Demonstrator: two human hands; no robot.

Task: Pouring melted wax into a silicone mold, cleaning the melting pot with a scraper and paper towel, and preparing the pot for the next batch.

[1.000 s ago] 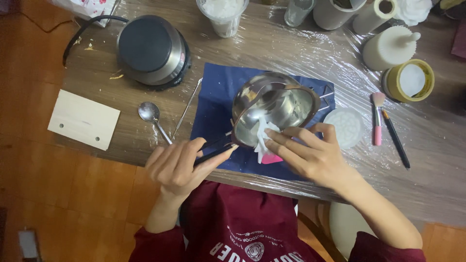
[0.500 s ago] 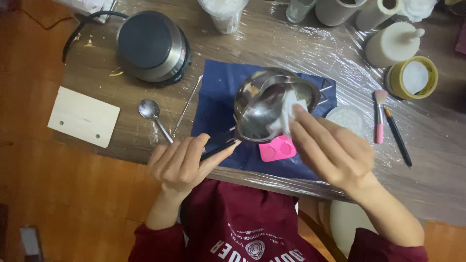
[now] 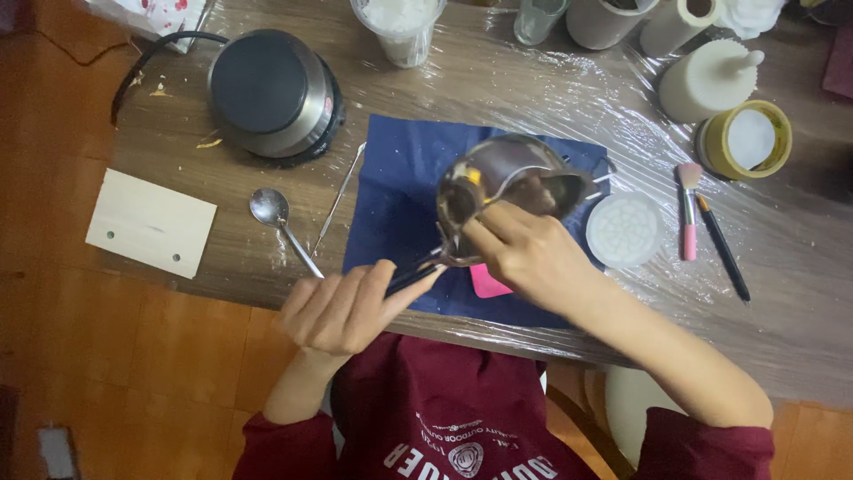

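On the film-covered wooden worktop (image 3: pixel 551 89), near its front edge, a tilted steel pot (image 3: pixel 506 191) sits over a dark blue cloth (image 3: pixel 400 191), the left hand (image 3: pixel 342 307) closing its grip round the pot's dark handle (image 3: pixel 410 276) while the right hand (image 3: pixel 524 253) presses curled fingers against the rim, just above a pink mould (image 3: pixel 484 283).

I see dim, warm light; glare streaks the plastic sheet (image 3: pixel 533 84) at the far side; edges darken.
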